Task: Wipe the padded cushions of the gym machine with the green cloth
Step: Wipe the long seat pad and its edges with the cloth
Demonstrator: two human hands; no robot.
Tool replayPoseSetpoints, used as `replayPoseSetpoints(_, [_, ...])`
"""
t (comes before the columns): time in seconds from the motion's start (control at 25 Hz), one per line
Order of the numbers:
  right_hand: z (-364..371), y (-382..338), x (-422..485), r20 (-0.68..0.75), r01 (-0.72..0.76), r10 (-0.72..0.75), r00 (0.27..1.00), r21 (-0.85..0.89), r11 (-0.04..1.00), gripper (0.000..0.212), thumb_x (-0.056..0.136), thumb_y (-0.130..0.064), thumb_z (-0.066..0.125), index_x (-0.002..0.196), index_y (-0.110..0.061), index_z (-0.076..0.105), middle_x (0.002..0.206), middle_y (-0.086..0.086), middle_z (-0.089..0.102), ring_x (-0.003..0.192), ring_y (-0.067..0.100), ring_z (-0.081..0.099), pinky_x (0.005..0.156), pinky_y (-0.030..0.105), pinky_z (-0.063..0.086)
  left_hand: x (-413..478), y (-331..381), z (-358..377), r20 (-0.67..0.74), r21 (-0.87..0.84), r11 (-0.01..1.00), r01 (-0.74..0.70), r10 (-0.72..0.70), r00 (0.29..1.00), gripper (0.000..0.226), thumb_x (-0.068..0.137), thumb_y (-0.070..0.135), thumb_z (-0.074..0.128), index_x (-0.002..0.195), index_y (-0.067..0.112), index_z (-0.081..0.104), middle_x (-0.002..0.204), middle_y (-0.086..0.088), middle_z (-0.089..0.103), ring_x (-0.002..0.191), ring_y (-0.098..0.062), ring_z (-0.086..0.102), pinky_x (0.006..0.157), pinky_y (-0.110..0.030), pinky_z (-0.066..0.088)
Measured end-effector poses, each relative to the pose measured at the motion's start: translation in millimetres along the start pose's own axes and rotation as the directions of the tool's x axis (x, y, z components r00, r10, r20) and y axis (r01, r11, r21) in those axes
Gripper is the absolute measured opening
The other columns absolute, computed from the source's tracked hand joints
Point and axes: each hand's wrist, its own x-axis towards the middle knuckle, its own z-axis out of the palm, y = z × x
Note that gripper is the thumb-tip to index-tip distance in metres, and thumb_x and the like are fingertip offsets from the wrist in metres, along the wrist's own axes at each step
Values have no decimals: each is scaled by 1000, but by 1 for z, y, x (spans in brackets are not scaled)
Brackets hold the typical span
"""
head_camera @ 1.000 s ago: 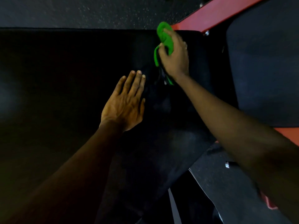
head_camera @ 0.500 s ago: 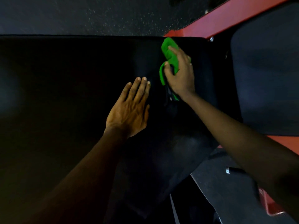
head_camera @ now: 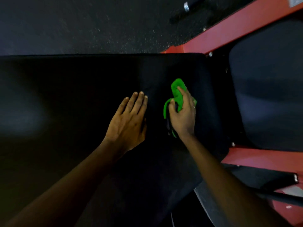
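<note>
The right hand (head_camera: 182, 115) grips the green cloth (head_camera: 177, 94) mid-wipe on the big cushion (head_camera: 82, 95), left hand (head_camera: 127, 123) flat. The side cushion (head_camera: 270, 95) is probably not yet wiped.

green cloth (head_camera: 177, 94) partly under R hand (head_camera: 183, 118), black cushion (head_camera: 65, 104) cut off L, side cushion (head_camera: 270, 95) cut off R
</note>
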Motion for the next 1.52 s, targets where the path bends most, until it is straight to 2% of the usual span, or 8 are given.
replayPoseSetpoints(0.12, [-5,41,64,-165,-323,323,932,29,946,56,85,-36,54,136,-15,59,138,7,62,127,27,57,109,38,43,31,7,-3,-68,-84,996,-32,26,997,62,97,32,32,147,-3,44,154,-21,42,145,-34,38,119,-45,29])
replayPoseSetpoints(0.2, [-9,54,88,-171,-455,454,874,39,890,60,82,-41,51,136,-17,58,137,6,62,126,27,58,106,37,44,64,10,-2,-97,-81,995,-63,56,994,60,99,30,32,149,-2,40,155,-20,40,146,-33,36,120,-43,27])
replayPoseSetpoints(0.28, [-10,49,79,-145,-410,412,900,45,911,58,85,-40,51,137,-17,57,140,5,60,128,26,56,109,38,43,93,10,3,-54,-28,996,-86,85,995,60,103,30,28,155,-1,28,162,-19,29,151,-30,25,124,-42,18])
replayPoseSetpoints(0.4, [-11,27,19,-43,-105,107,993,41,994,52,90,-32,55,140,-15,57,149,7,53,140,25,48,117,43,36,106,9,19,1,79,995,-60,60,998,64,105,36,22,159,1,13,167,-16,14,155,-27,10,127,-41,7])
replayPoseSetpoints(0.56, [-16,6,-23,159,66,-63,985,-9,998,55,95,-35,56,148,-21,49,159,3,42,150,20,33,124,48,25,107,11,23,-22,78,996,-43,45,999,67,104,40,21,159,3,11,168,-15,11,156,-26,7,127,-41,5])
replayPoseSetpoints(0.84, [12,13,107,-119,-187,191,974,39,982,54,87,-39,51,136,-18,61,140,3,61,131,22,56,110,47,42,111,10,22,14,91,995,-31,30,999,68,104,41,19,160,5,5,168,-13,6,156,-26,3,126,-42,5])
replayPoseSetpoints(1.08, [8,-2,73,110,151,-147,983,-29,988,48,95,-34,54,141,-21,58,152,4,50,145,23,42,118,51,33,111,11,21,24,91,995,-31,29,999,68,103,41,20,160,5,7,168,-13,9,156,-26,6,126,-42,5])
replayPoseSetpoints(1.52, [13,42,191,-75,-166,169,983,47,985,54,86,-41,52,135,-22,62,136,-4,64,124,14,61,108,35,46,110,10,19,16,76,997,-15,14,1000,68,103,40,17,160,6,5,168,-12,6,156,-24,3,126,-41,0])
